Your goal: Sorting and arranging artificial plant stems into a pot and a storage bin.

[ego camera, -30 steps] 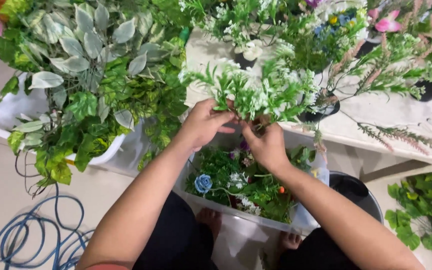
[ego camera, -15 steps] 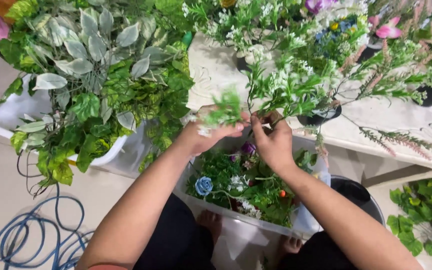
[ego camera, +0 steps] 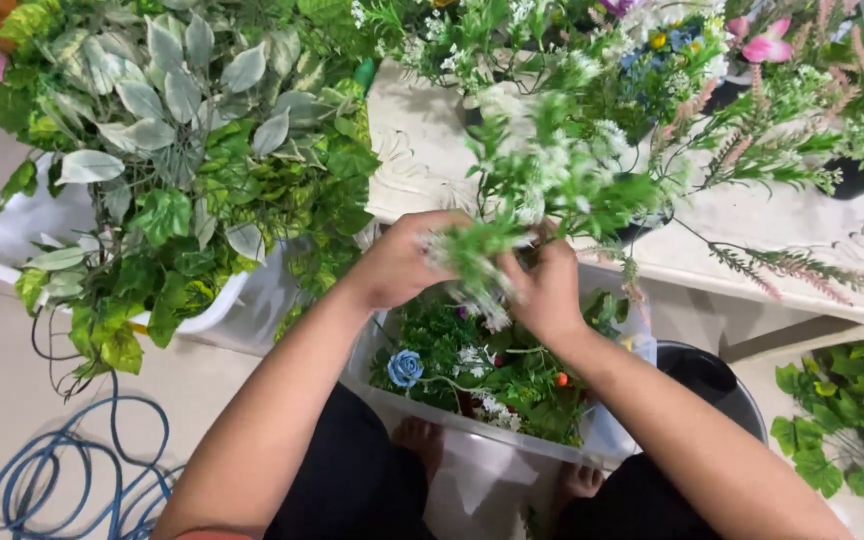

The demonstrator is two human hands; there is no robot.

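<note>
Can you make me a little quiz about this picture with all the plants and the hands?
1. True or false: both hands hold the same green sprig with small white flowers.
2. What colour is the rose lying in the clear box under the hands? A) red B) blue C) yellow
3. What lies coiled on the floor at the lower left?

Key
1. True: the left hand and the right hand both grip the sprig.
2. B: the rose in the clear box is blue.
3. A blue hose.
</note>
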